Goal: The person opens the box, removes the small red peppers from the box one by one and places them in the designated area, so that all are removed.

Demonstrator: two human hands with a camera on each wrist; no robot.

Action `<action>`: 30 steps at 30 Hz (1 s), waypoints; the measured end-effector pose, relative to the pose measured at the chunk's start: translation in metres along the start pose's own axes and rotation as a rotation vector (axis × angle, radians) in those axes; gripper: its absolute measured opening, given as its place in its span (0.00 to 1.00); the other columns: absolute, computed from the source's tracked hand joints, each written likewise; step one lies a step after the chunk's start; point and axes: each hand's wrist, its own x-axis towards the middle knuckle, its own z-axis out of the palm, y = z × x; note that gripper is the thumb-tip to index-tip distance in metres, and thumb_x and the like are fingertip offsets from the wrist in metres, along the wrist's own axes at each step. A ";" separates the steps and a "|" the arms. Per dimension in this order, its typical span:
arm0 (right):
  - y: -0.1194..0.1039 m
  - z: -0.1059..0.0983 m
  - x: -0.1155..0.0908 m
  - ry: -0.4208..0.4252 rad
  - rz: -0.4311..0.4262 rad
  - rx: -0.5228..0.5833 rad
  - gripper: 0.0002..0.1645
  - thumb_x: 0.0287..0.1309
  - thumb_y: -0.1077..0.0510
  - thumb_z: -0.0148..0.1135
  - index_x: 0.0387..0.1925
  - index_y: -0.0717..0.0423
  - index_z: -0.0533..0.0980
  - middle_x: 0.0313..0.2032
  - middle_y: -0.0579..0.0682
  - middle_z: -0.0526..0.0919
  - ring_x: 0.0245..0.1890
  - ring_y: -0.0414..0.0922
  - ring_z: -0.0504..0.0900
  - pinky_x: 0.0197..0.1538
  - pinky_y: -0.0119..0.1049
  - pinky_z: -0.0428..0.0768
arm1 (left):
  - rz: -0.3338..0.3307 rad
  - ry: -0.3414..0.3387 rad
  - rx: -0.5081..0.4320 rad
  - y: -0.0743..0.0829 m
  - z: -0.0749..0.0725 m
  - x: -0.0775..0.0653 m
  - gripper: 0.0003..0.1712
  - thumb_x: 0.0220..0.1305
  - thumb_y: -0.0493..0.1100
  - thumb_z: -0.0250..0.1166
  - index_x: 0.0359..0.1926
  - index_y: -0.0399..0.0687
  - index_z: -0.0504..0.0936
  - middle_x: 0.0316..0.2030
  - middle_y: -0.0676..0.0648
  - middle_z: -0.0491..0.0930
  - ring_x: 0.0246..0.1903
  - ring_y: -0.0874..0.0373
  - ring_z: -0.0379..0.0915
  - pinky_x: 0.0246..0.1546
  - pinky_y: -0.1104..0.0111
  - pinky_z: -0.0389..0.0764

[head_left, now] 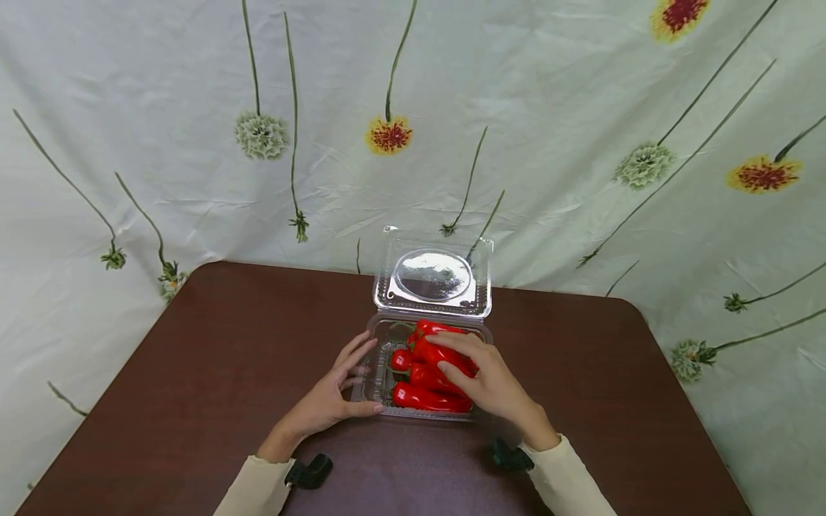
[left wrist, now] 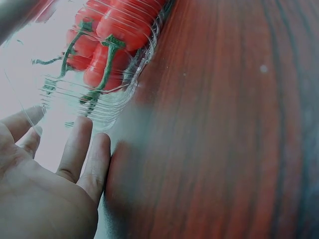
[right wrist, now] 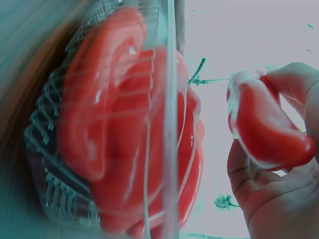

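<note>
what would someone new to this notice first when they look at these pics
The glossy red peppers jump out first, bunched in a clear plastic box on the dark table. Next comes the right hand, gripping one pepper above the others. Behind the table hangs a pale cloth printed with flowers.

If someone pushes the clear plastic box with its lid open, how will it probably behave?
The ribbed clear box looks thin, so its sides would probably flex. Its raised lid, hinged at the back, may wobble. The red peppers inside likely add weight, so sliding seems likelier than tipping.
</note>
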 end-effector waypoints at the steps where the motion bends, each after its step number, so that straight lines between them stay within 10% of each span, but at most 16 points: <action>1: 0.001 -0.001 -0.001 0.008 0.006 -0.007 0.30 0.62 0.60 0.67 0.65 0.43 0.76 0.62 0.46 0.80 0.61 0.47 0.77 0.59 0.51 0.78 | 0.002 0.000 0.000 0.000 0.000 0.000 0.57 0.56 0.43 0.76 0.80 0.52 0.51 0.80 0.53 0.36 0.63 0.43 0.60 0.61 0.71 0.69; 10: 0.009 -0.011 -0.008 0.065 0.025 -0.029 0.27 0.65 0.62 0.63 0.64 0.45 0.77 0.65 0.51 0.75 0.66 0.51 0.72 0.60 0.53 0.78 | 0.015 -0.002 0.038 -0.002 0.000 0.000 0.58 0.56 0.44 0.76 0.80 0.52 0.50 0.80 0.52 0.36 0.62 0.42 0.63 0.61 0.66 0.70; 17: 0.020 -0.019 -0.014 0.124 0.080 0.048 0.24 0.66 0.62 0.63 0.62 0.48 0.78 0.63 0.52 0.73 0.58 0.50 0.75 0.35 0.32 0.79 | 0.040 -0.017 0.086 0.000 -0.001 0.001 0.59 0.56 0.44 0.76 0.80 0.50 0.48 0.79 0.49 0.36 0.58 0.45 0.64 0.59 0.60 0.71; 30: 0.034 -0.042 -0.025 0.234 0.211 0.122 0.26 0.64 0.71 0.61 0.64 0.62 0.74 0.65 0.63 0.70 0.49 0.51 0.79 0.45 0.28 0.81 | 0.022 -0.035 0.118 0.003 -0.004 0.005 0.61 0.54 0.46 0.77 0.80 0.51 0.47 0.80 0.51 0.37 0.55 0.47 0.65 0.57 0.54 0.72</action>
